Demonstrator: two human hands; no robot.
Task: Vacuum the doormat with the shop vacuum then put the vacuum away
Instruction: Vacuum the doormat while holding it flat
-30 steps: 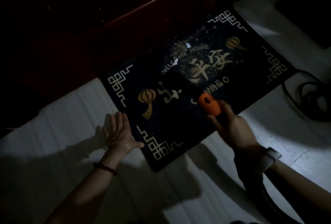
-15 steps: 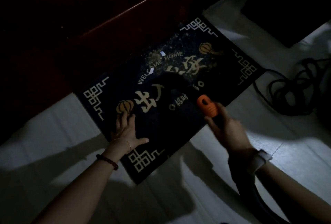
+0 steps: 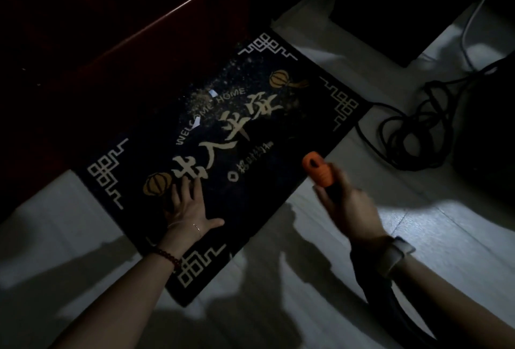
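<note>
Doormat (image 3: 250, 136) lies on the floor by the door, crumbs and paper bits all over its far half, so I'd say vacuuming's barely started. Left hand (image 3: 186, 209) presses flat on it, right hand (image 3: 345, 203) grips the orange nozzle (image 3: 317, 168) over the near edge; putting away comes later.

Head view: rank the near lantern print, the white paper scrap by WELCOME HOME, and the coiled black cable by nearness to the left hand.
From the left hand:
1. Near lantern print, beside its fingers.
2. White paper scrap, mid-mat, among crumbs.
3. Coiled black cable, off the mat, far right.
</note>
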